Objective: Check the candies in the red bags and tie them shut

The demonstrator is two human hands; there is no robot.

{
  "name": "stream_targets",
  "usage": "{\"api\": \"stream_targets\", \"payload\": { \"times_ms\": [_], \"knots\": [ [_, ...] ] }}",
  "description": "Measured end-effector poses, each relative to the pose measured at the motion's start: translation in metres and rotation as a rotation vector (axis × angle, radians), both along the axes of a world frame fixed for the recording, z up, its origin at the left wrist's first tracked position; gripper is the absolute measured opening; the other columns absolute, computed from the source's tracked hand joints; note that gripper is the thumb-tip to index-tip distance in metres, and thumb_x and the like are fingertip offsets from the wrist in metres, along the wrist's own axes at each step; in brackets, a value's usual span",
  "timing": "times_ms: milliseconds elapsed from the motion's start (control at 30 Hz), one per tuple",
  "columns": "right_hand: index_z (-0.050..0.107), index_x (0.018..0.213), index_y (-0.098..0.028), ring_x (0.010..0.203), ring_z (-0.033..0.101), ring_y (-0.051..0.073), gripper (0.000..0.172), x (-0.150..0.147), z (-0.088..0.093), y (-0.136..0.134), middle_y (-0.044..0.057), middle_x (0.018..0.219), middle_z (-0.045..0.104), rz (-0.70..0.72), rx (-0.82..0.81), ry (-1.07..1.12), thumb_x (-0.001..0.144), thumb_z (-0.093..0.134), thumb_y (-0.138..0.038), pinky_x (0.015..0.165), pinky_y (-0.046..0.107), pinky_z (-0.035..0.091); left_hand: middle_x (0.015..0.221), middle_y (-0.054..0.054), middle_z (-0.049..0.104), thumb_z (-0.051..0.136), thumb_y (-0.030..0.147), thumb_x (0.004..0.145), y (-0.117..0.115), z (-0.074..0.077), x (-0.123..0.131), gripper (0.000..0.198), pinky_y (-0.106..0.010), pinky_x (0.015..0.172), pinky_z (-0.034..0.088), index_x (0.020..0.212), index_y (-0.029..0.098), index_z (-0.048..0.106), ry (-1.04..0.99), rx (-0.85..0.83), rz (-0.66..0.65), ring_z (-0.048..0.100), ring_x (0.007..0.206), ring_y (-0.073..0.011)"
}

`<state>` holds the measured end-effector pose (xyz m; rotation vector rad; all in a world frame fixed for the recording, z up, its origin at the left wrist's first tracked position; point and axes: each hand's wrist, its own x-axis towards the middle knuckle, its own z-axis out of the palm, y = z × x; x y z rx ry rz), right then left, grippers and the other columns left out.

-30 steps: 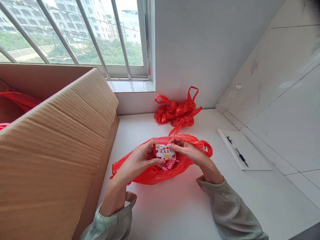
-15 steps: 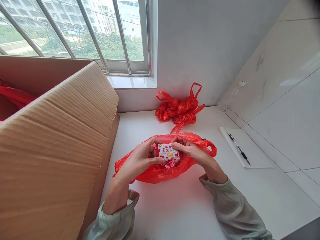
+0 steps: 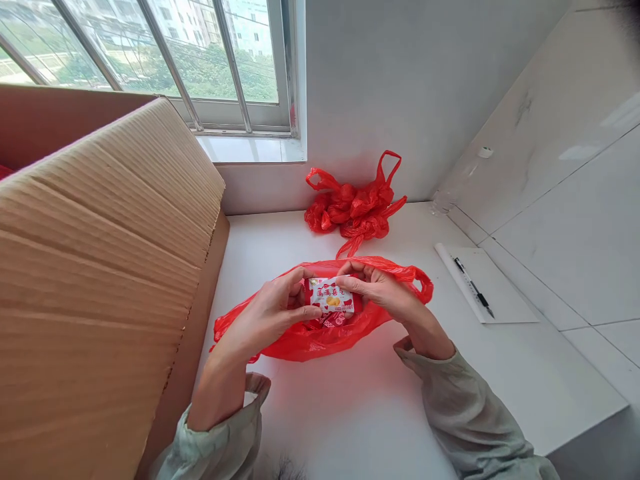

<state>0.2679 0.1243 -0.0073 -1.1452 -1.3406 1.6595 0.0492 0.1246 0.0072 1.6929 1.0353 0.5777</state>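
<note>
Both my hands hold a small white and red snack packet (image 3: pixel 331 297) over the mouth of a red plastic bag (image 3: pixel 310 337) lying on the white counter (image 3: pixel 360 400). My left hand (image 3: pixel 273 312) pinches the packet's left end and my right hand (image 3: pixel 383 293) grips its right end. More red-patterned packets (image 3: pixel 335 321) show inside the bag just below.
A big open cardboard box (image 3: pixel 105 267) fills the left side. A bundle of knotted red plastic bags (image 3: pixel 356 210) lies by the back wall. At the right a white pad (image 3: pixel 493 287) with a pen (image 3: pixel 474 288) rests near the tiled wall. A barred window (image 3: pixel 165 60) is behind.
The hands stay on the packet over the bag, with barely any shift. The view has tilted down and slightly to the right.
</note>
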Motion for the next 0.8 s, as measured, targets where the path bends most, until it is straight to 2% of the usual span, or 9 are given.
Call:
{"api": "stream_targets", "payload": {
  "times_ms": [200, 533, 700, 800],
  "knots": [
    [0.059, 0.083, -0.022, 0.054, 0.059, 0.01, 0.034, 0.002, 0.007, -0.003, -0.005, 0.07, 0.06, 0.009, -0.015, -0.017, 0.08, 0.07, -0.054, 0.051, 0.022, 0.052, 0.086, -0.002, 0.065, 0.068, 0.04, 0.084, 0.002, -0.001, 0.0, 0.029, -0.028, 0.066, 0.048, 0.106, 0.022, 0.062, -0.078, -0.073, -0.049, 0.061, 0.079, -0.0192],
    [0.057, 0.084, -0.021, 0.057, 0.058, 0.007, 0.025, 0.006, 0.002, 0.002, -0.006, 0.071, 0.06, 0.039, 0.015, -0.016, 0.085, 0.068, -0.044, 0.053, 0.018, 0.048, 0.083, -0.002, 0.065, 0.069, 0.04, 0.084, 0.007, -0.004, -0.001, 0.032, -0.029, 0.067, 0.049, 0.111, 0.024, 0.062, -0.063, -0.11, -0.066, 0.062, 0.077, -0.0194],
    [0.058, 0.085, -0.021, 0.055, 0.057, 0.007, 0.028, 0.005, 0.002, 0.001, -0.006, 0.07, 0.059, 0.042, 0.021, -0.019, 0.082, 0.071, -0.046, 0.052, 0.018, 0.049, 0.083, -0.002, 0.066, 0.066, 0.039, 0.085, 0.004, 0.004, -0.002, 0.028, -0.029, 0.067, 0.05, 0.109, 0.025, 0.063, -0.015, -0.101, -0.076, 0.062, 0.078, -0.0196],
    [0.059, 0.084, -0.021, 0.057, 0.058, 0.007, 0.028, 0.004, 0.004, -0.001, -0.005, 0.072, 0.06, 0.024, 0.083, -0.047, 0.082, 0.072, -0.046, 0.052, 0.018, 0.05, 0.083, -0.002, 0.067, 0.066, 0.039, 0.084, 0.001, 0.01, -0.001, 0.028, -0.028, 0.066, 0.05, 0.108, 0.025, 0.063, -0.01, -0.082, -0.078, 0.062, 0.078, -0.0194]
  ]
}}
